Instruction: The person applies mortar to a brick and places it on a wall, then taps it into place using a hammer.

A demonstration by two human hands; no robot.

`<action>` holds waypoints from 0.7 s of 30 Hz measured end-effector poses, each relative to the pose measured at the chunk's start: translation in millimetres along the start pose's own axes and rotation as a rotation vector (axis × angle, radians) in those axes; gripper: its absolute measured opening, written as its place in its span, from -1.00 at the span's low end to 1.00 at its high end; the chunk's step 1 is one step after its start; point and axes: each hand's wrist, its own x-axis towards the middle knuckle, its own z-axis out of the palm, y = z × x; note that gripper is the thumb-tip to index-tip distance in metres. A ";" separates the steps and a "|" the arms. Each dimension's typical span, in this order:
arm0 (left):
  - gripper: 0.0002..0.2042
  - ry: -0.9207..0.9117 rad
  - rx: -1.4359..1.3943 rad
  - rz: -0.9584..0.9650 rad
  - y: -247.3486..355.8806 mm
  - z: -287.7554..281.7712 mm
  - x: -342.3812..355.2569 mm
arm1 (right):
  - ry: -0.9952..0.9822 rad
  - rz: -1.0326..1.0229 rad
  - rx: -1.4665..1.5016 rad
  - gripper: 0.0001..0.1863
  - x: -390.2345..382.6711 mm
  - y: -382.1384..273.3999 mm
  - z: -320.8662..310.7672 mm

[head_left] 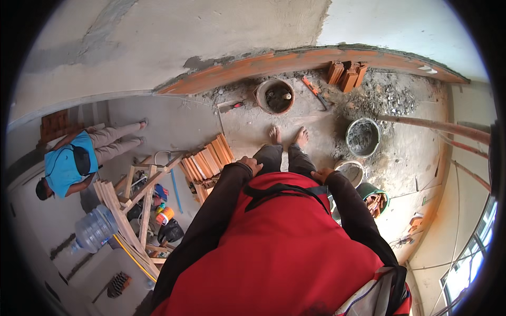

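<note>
- Two dark sleeves [205,218] lead to the fingers; arms probably best relaxed.
- Orange bricks [211,158] stand left of the left fingers, long axes pointing mostly away, slanting leftward.
- Round pail [362,174], right of the right fingers, opens upward.
- Left hand [252,165], right hand [321,175]: at the thighs, fingers loosely bent, nothing seen held; exact opening I cannot tell.

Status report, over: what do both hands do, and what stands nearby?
Left hand, right hand: by trousers, no tool visible. Orange bricks stacked left. Bucket ahead of feet.
</note>
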 end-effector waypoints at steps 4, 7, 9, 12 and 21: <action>-0.50 -0.232 0.091 0.000 -1.9 14.6 6.3 | -0.021 -0.034 -0.186 -0.39 23.4 5.3 -7.1; -0.52 -0.314 0.302 0.231 -22.5 29.8 14.9 | -0.140 -0.114 -0.371 -0.46 23.7 -20.3 -18.6; -0.56 -0.189 0.187 0.313 -18.8 17.9 -11.5 | -0.179 -0.150 -0.390 -0.54 -9.7 -48.6 -34.0; -0.60 -0.153 0.131 0.391 -39.6 40.3 -10.6 | -0.172 -0.300 -0.497 -0.64 -42.2 -67.6 -35.2; -0.63 -0.114 -0.192 0.243 -50.2 40.9 11.9 | -0.253 -0.674 -0.825 -0.71 13.5 -25.3 -13.7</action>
